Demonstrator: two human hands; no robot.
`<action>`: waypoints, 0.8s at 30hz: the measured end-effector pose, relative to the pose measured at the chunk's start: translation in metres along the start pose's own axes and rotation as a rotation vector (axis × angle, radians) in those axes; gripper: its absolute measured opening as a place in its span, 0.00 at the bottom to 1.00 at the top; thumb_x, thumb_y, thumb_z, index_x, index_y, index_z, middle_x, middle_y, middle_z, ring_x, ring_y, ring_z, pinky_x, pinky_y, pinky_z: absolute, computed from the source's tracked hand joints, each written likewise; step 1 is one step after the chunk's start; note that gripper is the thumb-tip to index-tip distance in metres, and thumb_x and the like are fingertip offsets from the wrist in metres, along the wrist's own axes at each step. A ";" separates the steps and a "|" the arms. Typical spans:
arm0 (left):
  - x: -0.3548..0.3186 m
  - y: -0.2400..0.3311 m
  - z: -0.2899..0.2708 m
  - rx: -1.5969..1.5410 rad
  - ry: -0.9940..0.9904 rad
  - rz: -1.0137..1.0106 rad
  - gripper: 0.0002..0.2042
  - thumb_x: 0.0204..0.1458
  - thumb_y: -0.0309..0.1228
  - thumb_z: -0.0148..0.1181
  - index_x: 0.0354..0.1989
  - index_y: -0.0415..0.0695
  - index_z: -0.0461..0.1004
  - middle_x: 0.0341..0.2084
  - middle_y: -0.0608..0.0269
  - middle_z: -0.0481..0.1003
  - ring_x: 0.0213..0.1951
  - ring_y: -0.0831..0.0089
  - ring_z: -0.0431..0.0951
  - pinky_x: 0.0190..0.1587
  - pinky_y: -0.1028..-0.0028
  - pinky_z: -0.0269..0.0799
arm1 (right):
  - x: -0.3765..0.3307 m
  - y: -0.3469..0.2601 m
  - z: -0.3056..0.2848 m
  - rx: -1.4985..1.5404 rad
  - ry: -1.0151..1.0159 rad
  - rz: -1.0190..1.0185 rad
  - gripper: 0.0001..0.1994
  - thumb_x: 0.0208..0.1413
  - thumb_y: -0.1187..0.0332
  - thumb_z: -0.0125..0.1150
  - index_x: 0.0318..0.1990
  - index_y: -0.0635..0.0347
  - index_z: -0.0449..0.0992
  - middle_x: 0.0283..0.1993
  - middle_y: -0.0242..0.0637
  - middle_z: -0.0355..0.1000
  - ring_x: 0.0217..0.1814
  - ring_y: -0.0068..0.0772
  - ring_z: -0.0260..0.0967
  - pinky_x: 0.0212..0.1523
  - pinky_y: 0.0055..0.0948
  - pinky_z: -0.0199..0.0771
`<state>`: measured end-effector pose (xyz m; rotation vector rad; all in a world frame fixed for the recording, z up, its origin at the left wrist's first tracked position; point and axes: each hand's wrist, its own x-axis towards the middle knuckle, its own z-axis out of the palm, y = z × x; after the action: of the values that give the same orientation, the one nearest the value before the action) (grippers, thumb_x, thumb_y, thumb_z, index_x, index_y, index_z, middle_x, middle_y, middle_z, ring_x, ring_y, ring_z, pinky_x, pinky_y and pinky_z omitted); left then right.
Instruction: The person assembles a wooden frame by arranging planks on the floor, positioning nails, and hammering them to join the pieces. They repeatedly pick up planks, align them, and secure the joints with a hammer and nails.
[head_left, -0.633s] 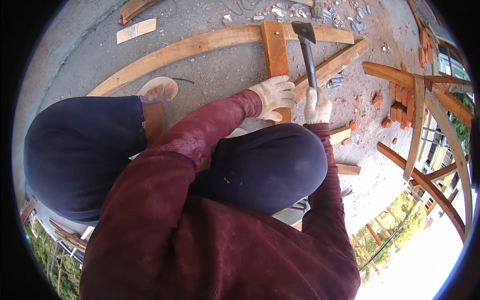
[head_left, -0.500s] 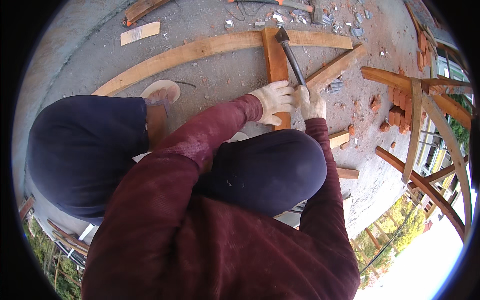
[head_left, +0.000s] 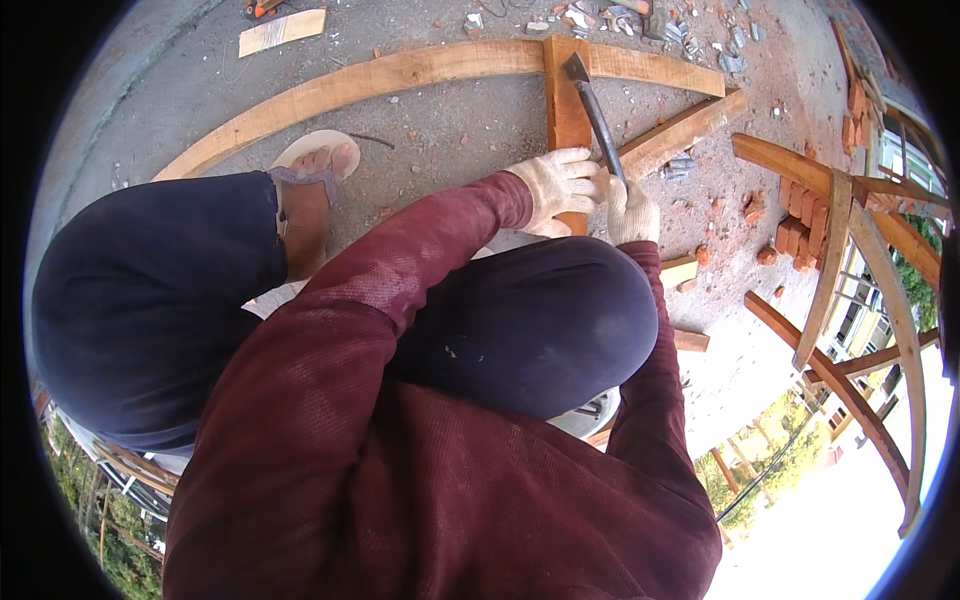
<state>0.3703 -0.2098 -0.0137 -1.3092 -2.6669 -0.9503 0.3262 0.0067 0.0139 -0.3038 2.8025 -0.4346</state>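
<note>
My right hand [head_left: 633, 212], in a white knit glove, is closed round the lower end of a dark metal pry bar [head_left: 600, 125]. The bar slants up and left, its flattened head over the far part of an upright-lying wooden board [head_left: 567, 110]. My left hand [head_left: 560, 188], gloved too, lies across the near part of that board, its fingers wrapped over the right edge, close beside my right hand. A long curved timber [head_left: 380, 85] meets the board near its far end. What the bar's tip touches is too small to make out.
A slanting timber [head_left: 680, 130] lies to the right of the board. Further right are stacked red bricks [head_left: 800, 225] and a frame of curved timbers [head_left: 835, 260]. Stone chips [head_left: 680, 35] and a short wood offcut [head_left: 282, 33] lie at the far side. My sandalled foot [head_left: 318, 160] is on the left.
The whole view has shifted, so the timbers sit higher in it. The bar's head has come slightly nearer along the board. My left fingers are bent more over the board's edge.
</note>
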 end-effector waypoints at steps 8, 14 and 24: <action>0.006 -0.011 -0.004 0.082 0.073 -0.006 0.29 0.45 0.54 0.66 0.56 0.58 0.78 0.59 0.70 0.73 0.68 0.65 0.62 0.77 0.55 0.44 | -0.010 -0.014 0.013 0.290 0.135 0.073 0.26 0.68 0.46 0.53 0.38 0.63 0.81 0.31 0.61 0.76 0.39 0.68 0.76 0.38 0.52 0.75; 0.002 -0.011 -0.012 -0.008 -0.083 -0.011 0.29 0.52 0.49 0.65 0.63 0.57 0.73 0.65 0.68 0.68 0.73 0.62 0.57 0.78 0.54 0.42 | 0.008 -0.053 -0.063 0.840 0.188 0.130 0.30 0.70 0.41 0.48 0.29 0.62 0.75 0.21 0.30 0.66 0.24 0.22 0.61 0.28 0.27 0.65; -0.001 -0.018 -0.005 0.014 -0.088 0.008 0.29 0.54 0.48 0.65 0.65 0.59 0.72 0.69 0.68 0.66 0.74 0.64 0.57 0.79 0.55 0.42 | 0.010 -0.082 -0.105 0.769 0.417 -0.477 0.22 0.71 0.49 0.50 0.41 0.60 0.79 0.32 0.43 0.72 0.32 0.37 0.72 0.32 0.37 0.69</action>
<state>0.3571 -0.2216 -0.0188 -1.3902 -2.7251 -0.8920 0.2975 -0.0443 0.1339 -0.7587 2.6301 -1.7856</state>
